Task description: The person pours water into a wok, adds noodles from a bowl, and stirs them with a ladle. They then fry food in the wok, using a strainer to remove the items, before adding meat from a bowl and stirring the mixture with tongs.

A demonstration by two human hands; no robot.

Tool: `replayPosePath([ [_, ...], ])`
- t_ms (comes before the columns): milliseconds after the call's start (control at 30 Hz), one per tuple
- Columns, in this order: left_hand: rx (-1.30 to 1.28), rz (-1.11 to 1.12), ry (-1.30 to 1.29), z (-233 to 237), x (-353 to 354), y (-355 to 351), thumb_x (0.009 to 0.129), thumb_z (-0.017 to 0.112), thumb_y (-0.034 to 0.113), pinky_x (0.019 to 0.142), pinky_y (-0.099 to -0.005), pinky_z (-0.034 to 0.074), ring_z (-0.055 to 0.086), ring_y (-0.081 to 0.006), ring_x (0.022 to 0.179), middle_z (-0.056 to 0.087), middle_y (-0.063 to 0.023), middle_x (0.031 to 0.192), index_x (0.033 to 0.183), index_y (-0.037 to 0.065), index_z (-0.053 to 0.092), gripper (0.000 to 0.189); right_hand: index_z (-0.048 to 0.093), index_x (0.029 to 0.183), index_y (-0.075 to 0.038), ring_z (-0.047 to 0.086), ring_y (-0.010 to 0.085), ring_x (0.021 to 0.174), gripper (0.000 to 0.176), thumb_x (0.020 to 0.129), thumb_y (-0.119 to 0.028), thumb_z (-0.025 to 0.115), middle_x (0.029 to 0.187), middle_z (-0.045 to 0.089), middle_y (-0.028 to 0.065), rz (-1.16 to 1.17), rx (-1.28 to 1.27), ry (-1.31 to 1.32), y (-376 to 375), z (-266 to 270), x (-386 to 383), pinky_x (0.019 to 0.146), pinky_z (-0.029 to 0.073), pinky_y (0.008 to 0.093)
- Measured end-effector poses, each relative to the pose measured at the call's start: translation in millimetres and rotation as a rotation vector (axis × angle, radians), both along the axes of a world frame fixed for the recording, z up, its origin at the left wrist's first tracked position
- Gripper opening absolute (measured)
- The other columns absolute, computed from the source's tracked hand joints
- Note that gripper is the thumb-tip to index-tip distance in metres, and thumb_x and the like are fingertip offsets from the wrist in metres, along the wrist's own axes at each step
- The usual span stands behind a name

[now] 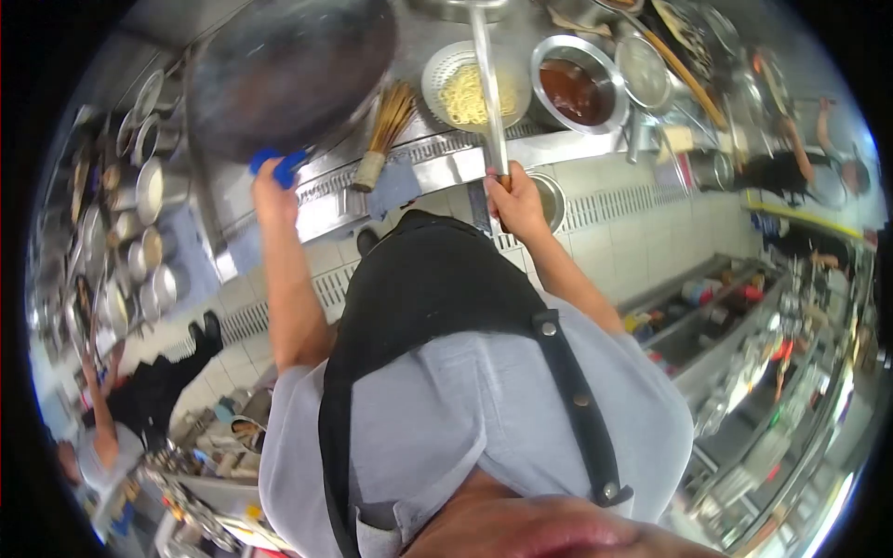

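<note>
My left hand (pixel 270 186) is closed around a blue cloth (pixel 284 166) at the near rim of a large dark wok (pixel 288 74). The wok looks blurred and tilted on the stove. In my right hand (pixel 516 200) is the wooden end of a long-handled metal ladle (pixel 489 88). Its shaft passes over a white perforated colander (pixel 435 70) of noodles (pixel 463 93), toward a round metal shape at the top edge; its head is not clear. A bamboo wok brush (pixel 386 130) lies between the wok and the colander.
A metal bowl of dark red sauce (pixel 579 91) and a strainer (pixel 644 73) stand right of the colander. A grey-blue cloth (pixel 394 186) hangs at the counter edge. Several pots (pixel 153 191) line the left. Other people (pixel 121 418) work at left and far right (pixel 828 172).
</note>
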State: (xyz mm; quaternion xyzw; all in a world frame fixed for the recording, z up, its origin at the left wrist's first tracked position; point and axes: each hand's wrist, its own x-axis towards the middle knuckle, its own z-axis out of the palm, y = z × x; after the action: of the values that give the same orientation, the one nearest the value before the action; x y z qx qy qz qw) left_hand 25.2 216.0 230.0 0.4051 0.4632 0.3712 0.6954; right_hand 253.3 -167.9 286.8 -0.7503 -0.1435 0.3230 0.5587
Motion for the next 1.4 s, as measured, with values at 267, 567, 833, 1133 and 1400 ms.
replayPosePath([
  [267,-0.246,-0.148,-0.175,-1,-16,91,0.090,0.063,0.012,0.067,-0.0355,0.054,0.066,-0.0255,0.086,0.065,-0.0125,0.095,0.107,0.001,0.056,0.022,0.054,0.100,-0.002,0.048,0.0120,0.043,0.009,0.093,-0.007,0.057,0.059,0.053,0.0039,-0.456,-0.204,0.003,-38,57,-12,0.038,0.037,0.0287],
  [567,-0.324,-0.017,-0.196,-5,-4,86,0.092,0.062,0.015,0.065,-0.0351,0.056,0.065,-0.0264,0.083,0.065,-0.0147,0.100,0.106,-0.002,0.057,0.022,0.052,0.093,-0.002,0.052,0.0133,0.057,0.005,0.092,-0.005,0.056,0.075,0.055,0.0067,-0.545,0.020,0.191,-17,44,0,0.046,0.043,0.0299],
  [833,-0.048,-0.256,-0.043,-4,-33,103,0.091,0.064,0.018,0.062,-0.0332,0.053,0.065,-0.0252,0.079,0.065,-0.0133,0.094,0.102,-0.001,0.059,0.022,0.050,0.130,-0.003,0.045,0.0103,0.064,0.032,0.099,-0.010,0.054,0.084,0.049,0.0032,-0.558,0.383,0.280,12,99,-38,0.055,0.039,0.0250],
  [1133,-0.204,-0.124,-0.105,22,-25,85,0.086,0.067,0.016,0.051,-0.0321,0.051,0.064,-0.0239,0.063,0.063,-0.0127,0.080,0.092,-0.002,0.060,0.021,0.052,0.119,0.000,0.043,0.0111,0.051,0.028,0.092,-0.007,0.056,0.075,0.050,0.0055,-0.051,0.397,0.424,146,151,-80,0.041,0.035,0.0257],
  [1400,-0.319,-0.044,-0.104,31,-24,81,0.094,0.067,0.028,0.055,-0.0331,0.052,0.064,-0.0219,0.068,0.066,-0.0134,0.090,0.107,0.000,0.059,0.032,0.036,0.154,-0.005,0.051,0.0080,0.055,0.065,0.094,-0.001,0.060,0.072,0.052,-0.0001,0.291,0.026,-0.375,233,-6,-59,0.048,0.044,0.0252],
])
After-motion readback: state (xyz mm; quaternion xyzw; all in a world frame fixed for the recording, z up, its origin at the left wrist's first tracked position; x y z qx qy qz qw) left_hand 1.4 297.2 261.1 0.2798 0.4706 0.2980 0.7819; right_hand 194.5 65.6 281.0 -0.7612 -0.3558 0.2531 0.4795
